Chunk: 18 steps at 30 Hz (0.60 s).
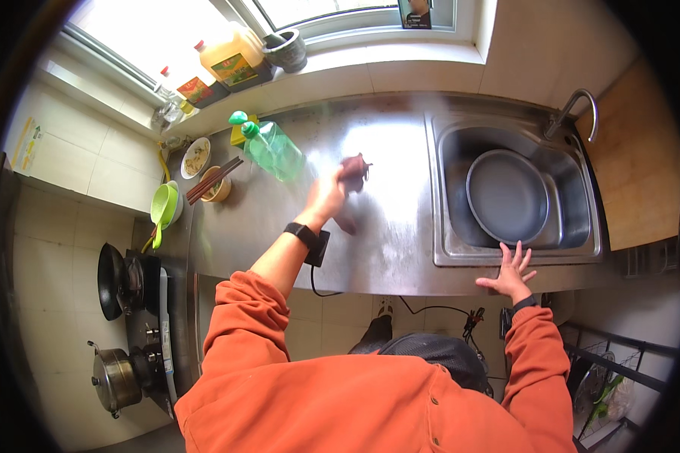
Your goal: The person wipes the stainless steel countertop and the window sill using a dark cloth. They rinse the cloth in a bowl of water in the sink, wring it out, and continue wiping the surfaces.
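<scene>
My left hand (326, 198) is closed on a crumpled reddish-brown cloth (355, 171) over the middle of the stainless steel counter (391, 243). Just left of that hand, a clear green pump bottle (275, 152) leans on the counter. With its fingers spread, my right hand (510, 274) is at the front rim of the steel sink (439, 226) and holds nothing. Inside the sink lies a round grey pan (508, 195); its lower edge is close to my right fingertips, and whether they touch cannot be told.
Wooden chopsticks (214, 180) lie across a small tan bowl (218, 191) at the left, near a white bowl of food (196, 158) and a green strainer (164, 206). A faucet (578, 113) curves over the sink's back right. Oil jugs (235, 59) and a stone mortar (286, 52) stand on the sill.
</scene>
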Tool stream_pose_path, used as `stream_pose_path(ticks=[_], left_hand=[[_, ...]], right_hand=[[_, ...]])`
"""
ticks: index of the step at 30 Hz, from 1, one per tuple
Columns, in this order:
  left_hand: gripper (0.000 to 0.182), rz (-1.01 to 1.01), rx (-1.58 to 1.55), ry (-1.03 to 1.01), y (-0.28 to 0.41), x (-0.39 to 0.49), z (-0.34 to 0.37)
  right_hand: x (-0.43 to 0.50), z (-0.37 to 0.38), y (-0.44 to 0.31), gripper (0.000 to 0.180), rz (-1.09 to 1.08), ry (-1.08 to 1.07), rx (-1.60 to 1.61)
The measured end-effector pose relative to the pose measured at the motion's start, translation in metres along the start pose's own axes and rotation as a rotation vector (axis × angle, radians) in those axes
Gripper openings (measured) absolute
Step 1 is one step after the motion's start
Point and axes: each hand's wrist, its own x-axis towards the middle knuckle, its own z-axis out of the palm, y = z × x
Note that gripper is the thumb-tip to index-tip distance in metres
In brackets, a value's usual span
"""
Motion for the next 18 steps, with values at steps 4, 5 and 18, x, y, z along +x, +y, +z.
stream_pose_path(ticks=[4, 5, 18], left_hand=[[0.072, -0.079, 0.242, 0.003, -0.005, 0.050, 0.009], [0.077, -0.148, 0.301, -0.075, -0.008, 0.061, 0.016], [0.064, -0.233, 0.453, -0.200, -0.041, 0.218, 0.075]], right_hand=[[-0.002, -0.002, -0.002, 0.129, 0.005, -0.003, 0.008], [-0.003, -0.003, -0.002, 0.129, 0.011, -0.004, 0.002], [-0.002, -0.004, -0.006, 0.135, 0.036, -0.021, -0.012]])
